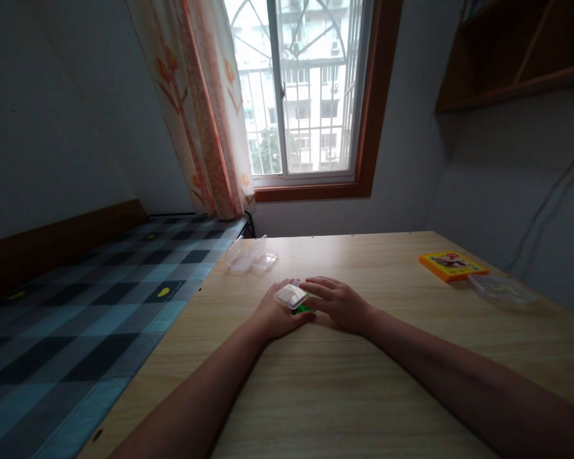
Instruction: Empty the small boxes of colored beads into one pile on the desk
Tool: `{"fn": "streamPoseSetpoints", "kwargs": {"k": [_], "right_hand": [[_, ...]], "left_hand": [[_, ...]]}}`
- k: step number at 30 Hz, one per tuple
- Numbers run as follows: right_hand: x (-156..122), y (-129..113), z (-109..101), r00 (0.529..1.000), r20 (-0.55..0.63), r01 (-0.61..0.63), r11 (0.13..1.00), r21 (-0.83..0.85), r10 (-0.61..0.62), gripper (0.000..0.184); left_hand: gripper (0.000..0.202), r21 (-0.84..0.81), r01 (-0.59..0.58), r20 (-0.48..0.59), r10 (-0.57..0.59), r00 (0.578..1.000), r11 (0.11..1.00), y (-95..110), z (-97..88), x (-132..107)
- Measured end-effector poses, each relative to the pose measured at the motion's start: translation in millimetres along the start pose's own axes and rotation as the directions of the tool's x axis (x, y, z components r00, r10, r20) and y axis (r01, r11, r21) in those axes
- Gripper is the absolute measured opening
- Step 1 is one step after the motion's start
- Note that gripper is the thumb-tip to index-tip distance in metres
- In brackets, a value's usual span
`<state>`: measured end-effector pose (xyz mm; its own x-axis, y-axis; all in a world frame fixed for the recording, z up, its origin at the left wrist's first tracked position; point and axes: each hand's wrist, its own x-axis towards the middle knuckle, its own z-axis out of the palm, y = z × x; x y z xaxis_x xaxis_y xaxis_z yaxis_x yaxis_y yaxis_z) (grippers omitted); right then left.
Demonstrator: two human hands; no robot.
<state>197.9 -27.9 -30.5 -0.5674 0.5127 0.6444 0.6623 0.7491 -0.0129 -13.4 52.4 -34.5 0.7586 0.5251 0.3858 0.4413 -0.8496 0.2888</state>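
One small, clear, rectangular plastic case (291, 295) at the centre of the frame, held in the curled left hand (277, 317), with the right hand (343, 303) half-bent at its right edge, pinching or only touching, cannot tell. Probably light, stiff, slippery and a little brittle, so better taken by its edges. Just below, one partly hidden bright-green piece (303, 309); all around, smooth pale wood-grain table (339, 395).

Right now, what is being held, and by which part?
A small clear plastic case, by its left side, in the left hand; the right hand is at its right edge, contact unclear.
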Motion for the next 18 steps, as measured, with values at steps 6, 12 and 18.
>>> {"fn": "streamPoseSetpoints", "kwargs": {"k": [6,12,18], "right_hand": [[-9,6,3,0.968,-0.109,-0.222,0.974,0.037,0.224,0.07],[-12,7,3,0.907,-0.209,-0.341,0.928,0.148,0.367,0.074],[-13,6,0,0.914,-0.205,-0.325,0.933,0.153,0.351,0.074]], "left_hand": [[0.075,0.063,0.072,0.046,-0.075,0.996,0.995,7,-7.1,2],[0.061,-0.024,0.051,-0.109,-0.054,0.993,0.998,5,-9.3,1],[0.036,0.021,-0.086,-0.281,0.089,0.956,0.996,11,-18.1,0]]}}
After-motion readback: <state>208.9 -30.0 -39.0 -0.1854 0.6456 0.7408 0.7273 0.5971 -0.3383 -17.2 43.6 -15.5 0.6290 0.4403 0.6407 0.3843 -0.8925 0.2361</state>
